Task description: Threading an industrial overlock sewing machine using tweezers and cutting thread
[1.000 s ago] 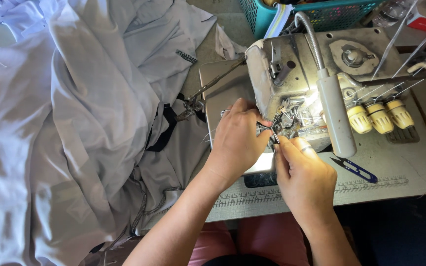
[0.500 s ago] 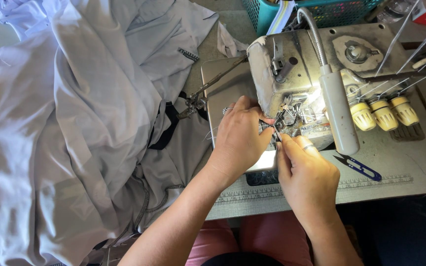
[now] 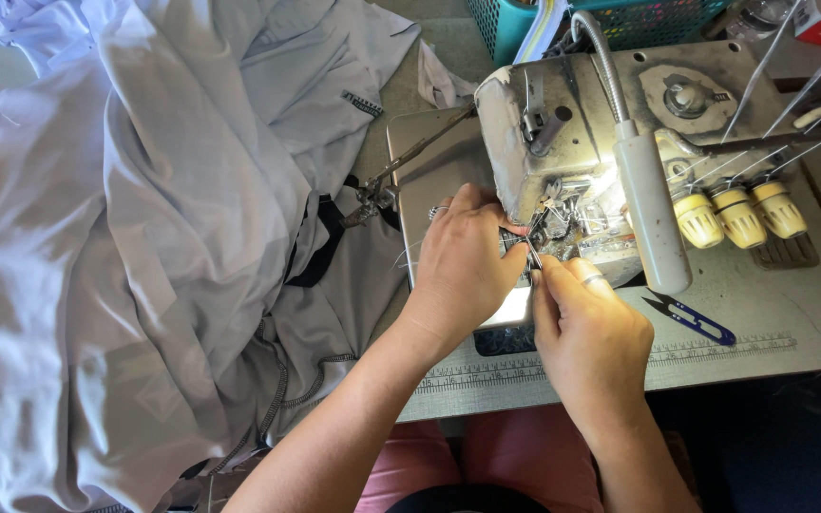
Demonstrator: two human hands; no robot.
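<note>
A great heap of pale grey fabric [image 3: 144,247] fills the left half of the view, rumpled in deep folds and spilling off the near edge of the sewing table [image 3: 810,313], with a dark-edged seam curling along its lower right side. To its right stands the overlock sewing machine [image 3: 563,123], a worn, pale metal body seen from above, with thin threads running in from the upper right toward three yellowish tension knobs [image 3: 738,214] set in a row on its right side. A white flexible-neck lamp [image 3: 650,209] bends down over the machine and lights the needle area [image 3: 563,223] brightly. Behind the machine, at the top edge, sits a teal plastic basket [image 3: 620,19]. A printed ruler strip [image 3: 715,351] runs along the near part of the table. The left hand [image 3: 463,271] lies with its back up just beside the fabric, fingers curled and tips pinched together right at the needle area; whether they pinch a thread cannot be told. The right hand [image 3: 591,328], wearing a ring, comes up from below and touches the left hand's fingertips, its thumb and forefinger closed on slim metal tweezers [image 3: 532,255] that point up into the lit mechanism. Near the right hand, apart from it, small blue-handled thread snips [image 3: 691,320] lie flat on the table.
</note>
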